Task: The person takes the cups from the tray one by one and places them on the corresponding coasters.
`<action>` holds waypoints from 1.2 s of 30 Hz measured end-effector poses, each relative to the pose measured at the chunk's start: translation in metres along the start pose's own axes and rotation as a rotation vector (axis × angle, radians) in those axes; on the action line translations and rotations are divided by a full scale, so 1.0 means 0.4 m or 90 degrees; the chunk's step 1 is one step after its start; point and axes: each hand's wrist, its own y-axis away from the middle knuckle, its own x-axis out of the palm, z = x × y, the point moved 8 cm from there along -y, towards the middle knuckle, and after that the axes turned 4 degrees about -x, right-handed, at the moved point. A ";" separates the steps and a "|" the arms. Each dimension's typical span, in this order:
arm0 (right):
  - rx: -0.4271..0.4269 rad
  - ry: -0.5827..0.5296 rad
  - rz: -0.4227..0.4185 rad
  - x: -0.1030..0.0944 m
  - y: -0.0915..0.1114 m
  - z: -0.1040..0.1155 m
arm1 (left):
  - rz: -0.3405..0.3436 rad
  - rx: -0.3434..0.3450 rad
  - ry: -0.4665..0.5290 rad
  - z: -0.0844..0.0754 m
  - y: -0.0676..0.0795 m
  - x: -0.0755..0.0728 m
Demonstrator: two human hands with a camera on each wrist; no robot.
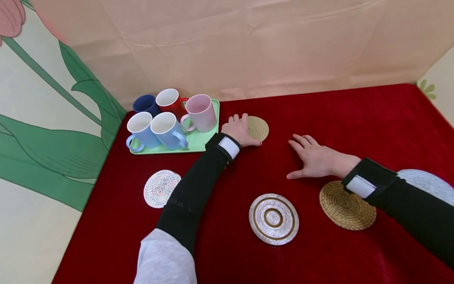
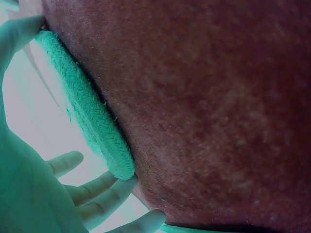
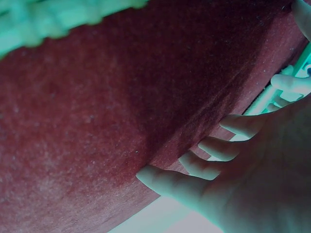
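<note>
My left hand (image 1: 238,130) is at a small round beige woven coaster (image 1: 258,128) just right of the green tray. In the left wrist view its thumb is at one end of the coaster's braided rim (image 2: 90,104) and a fingertip meets the opposite end, so the hand holds it across its width. The coaster looks flat on the cloth. My right hand (image 1: 315,159) holds nothing; its fingers (image 3: 170,183) are spread just over the red cloth. A brown woven coaster (image 1: 345,209) lies below that wrist, partly covered by the forearm.
A green tray (image 1: 198,142) at the back left carries several mugs: pink (image 1: 201,114), red (image 1: 172,103), dark blue (image 1: 146,104), light blue (image 1: 169,132). A patterned white coaster (image 1: 159,187), a grey ringed disc (image 1: 274,219) and a pale round mat (image 1: 427,182) lie on the cloth.
</note>
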 end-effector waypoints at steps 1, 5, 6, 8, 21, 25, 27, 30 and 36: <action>0.000 -0.001 0.001 0.000 0.000 0.000 | 0.000 0.000 0.000 0.000 0.000 -0.001; 0.001 -0.002 0.002 -0.002 0.000 0.000 | -0.001 0.002 0.000 0.000 0.002 -0.002; 0.002 -0.003 0.002 -0.003 0.001 0.000 | -0.001 0.002 -0.001 -0.001 0.002 -0.002; 0.002 -0.003 0.003 -0.003 0.001 0.001 | -0.003 0.006 -0.001 -0.002 0.003 -0.002; -0.002 -0.001 0.000 0.000 -0.003 0.007 | -0.078 0.153 -0.092 0.019 0.096 -0.003; 0.000 0.002 -0.005 -0.002 -0.002 0.002 | -0.105 0.225 -0.068 0.039 0.175 -0.010; -0.002 0.002 -0.005 -0.003 -0.001 0.001 | -0.088 0.251 -0.048 0.053 0.211 -0.002; -0.008 -0.001 -0.001 -0.004 0.001 0.002 | -0.038 0.277 -0.027 0.072 0.261 0.024; -0.003 -0.005 0.006 -0.002 0.003 0.002 | 0.065 0.291 -0.032 0.087 0.327 0.086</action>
